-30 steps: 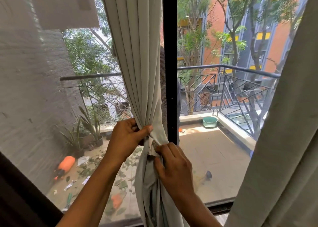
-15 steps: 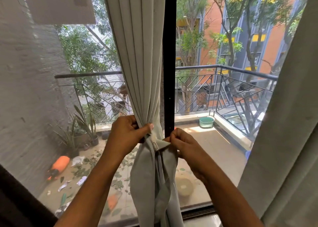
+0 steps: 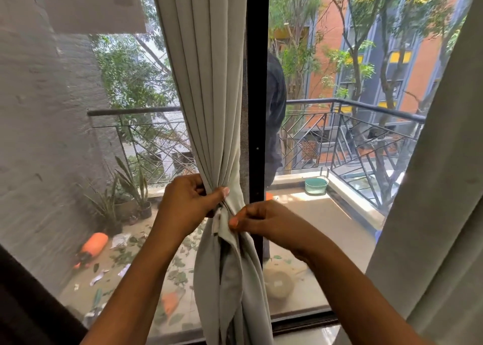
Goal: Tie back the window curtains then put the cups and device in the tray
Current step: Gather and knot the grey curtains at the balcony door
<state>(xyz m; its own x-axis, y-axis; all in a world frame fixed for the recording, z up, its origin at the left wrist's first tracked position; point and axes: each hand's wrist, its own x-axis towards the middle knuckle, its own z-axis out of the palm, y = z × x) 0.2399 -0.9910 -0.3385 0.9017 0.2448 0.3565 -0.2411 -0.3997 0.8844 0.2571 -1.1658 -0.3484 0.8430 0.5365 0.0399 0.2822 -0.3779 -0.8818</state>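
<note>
The left hand (image 3: 188,203) is gripping the gathered curtain (image 3: 209,83) at its narrowest point, with the fingers wrapping round the bunched folds and the thumb pressing across the front. Just to the right of it, almost touching, the right hand (image 3: 264,222) is pinching a fold of the same pale fabric between thumb and curled fingers; whether that fold is a separate tie or part of the curtain cannot be told. Above both hands the curtain is hanging in straight pleats. Below them it is spreading into loose folds that are falling between the two forearms. Directly behind the right hand the dark window post (image 3: 257,83) is standing upright, with the curtain lying just left of it. Well off to the right of the right hand, a second curtain (image 3: 439,188) is hanging ungathered. Beyond the glass, left of the left hand, potted plants (image 3: 125,195) and an orange container (image 3: 94,242) are sitting on the balcony floor. Past the right hand, a green basin (image 3: 315,185) is resting near the railing (image 3: 366,125).
</note>
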